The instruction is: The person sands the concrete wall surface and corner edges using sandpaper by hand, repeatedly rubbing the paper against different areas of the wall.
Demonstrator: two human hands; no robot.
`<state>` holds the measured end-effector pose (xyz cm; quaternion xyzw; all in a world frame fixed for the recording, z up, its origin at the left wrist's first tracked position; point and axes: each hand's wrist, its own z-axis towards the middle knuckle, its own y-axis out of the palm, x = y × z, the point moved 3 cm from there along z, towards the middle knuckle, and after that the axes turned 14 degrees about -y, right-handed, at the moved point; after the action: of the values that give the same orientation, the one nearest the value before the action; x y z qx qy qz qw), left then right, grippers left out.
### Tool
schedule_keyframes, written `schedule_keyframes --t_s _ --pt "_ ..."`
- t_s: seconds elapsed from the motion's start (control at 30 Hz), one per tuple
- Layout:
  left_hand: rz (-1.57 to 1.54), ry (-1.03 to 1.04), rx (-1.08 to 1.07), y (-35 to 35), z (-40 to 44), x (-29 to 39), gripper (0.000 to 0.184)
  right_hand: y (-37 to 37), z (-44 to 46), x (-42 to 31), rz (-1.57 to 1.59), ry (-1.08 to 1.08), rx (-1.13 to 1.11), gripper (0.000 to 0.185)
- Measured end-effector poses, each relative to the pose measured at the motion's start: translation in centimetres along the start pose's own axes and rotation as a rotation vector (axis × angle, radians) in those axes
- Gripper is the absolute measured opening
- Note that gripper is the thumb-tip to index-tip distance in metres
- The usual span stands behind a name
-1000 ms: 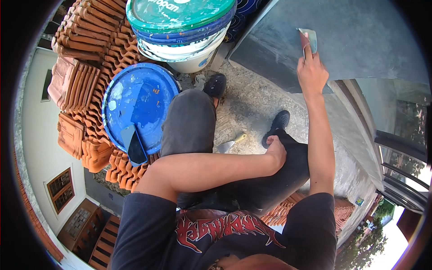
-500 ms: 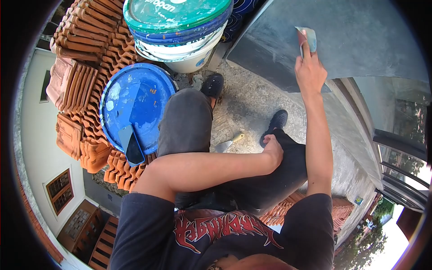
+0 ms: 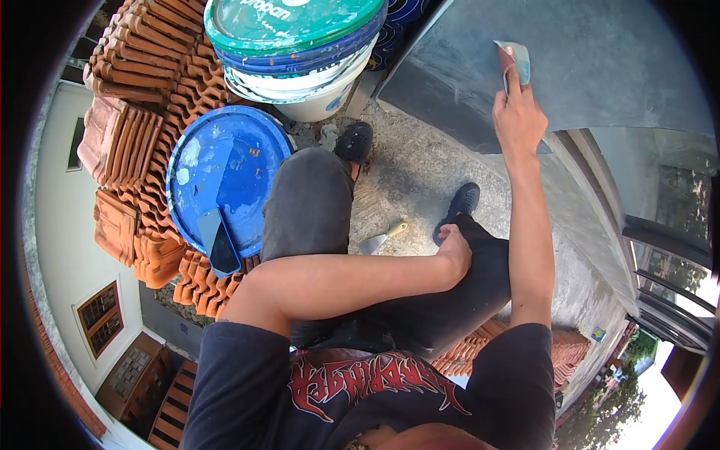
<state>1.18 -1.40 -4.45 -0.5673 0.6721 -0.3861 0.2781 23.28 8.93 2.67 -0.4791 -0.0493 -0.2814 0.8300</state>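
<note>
My right hand (image 3: 520, 120) reaches up to the upper right, fingers closed on a folded piece of sandpaper (image 3: 516, 64), reddish on one face and pale blue-green on the other. It lies against a smooth grey panel (image 3: 600, 67). My left hand (image 3: 454, 253) rests on my dark trouser leg, its fingers curled in with nothing visible in them. On the concrete between my feet lies a putty knife (image 3: 384, 237) with a yellowish handle.
Paint buckets (image 3: 315, 97) with a green lid (image 3: 300, 26) stand ahead. Left of my knee, a blue lid (image 3: 232, 161) carries a phone (image 3: 220, 241). Stacked clay roof tiles (image 3: 142, 60) line the left side. Glass windows (image 3: 667, 180) are on the right.
My right hand and the sandpaper have shifted very slightly to the right along the grey panel. My left hand has not moved.
</note>
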Motion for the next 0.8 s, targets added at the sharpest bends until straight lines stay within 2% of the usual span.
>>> schedule_keyframes --t_s 0.07,0.27,0.37,0.67,0.77,0.8 --pt "0.001 -0.005 -0.011 -0.1 0.1 0.1 0.039 0.1 -1.1 0.5 -0.004 0.015 -0.054 0.073" --pt "-0.014 -0.008 -0.019 -0.2 0.7 0.1 0.038 1.2 -1.0 0.3 0.017 0.026 -0.058 0.070" --pt "-0.007 -0.001 -0.022 0.1 0.7 0.1 0.038 1.2 0.7 -1.0 0.022 -0.016 0.018 0.070" --pt "0.011 -0.002 -0.012 0.2 0.3 0.3 0.039 0.4 -1.7 1.0 0.011 -0.025 -0.045 0.070" --pt "0.018 0.004 -0.035 -0.1 0.4 0.1 0.039 0.7 -1.4 0.6 0.032 0.020 -0.109 0.051" --pt "0.015 0.009 -0.034 -0.1 0.4 0.0 0.039 0.7 -1.0 0.3 0.030 0.014 -0.079 0.051"
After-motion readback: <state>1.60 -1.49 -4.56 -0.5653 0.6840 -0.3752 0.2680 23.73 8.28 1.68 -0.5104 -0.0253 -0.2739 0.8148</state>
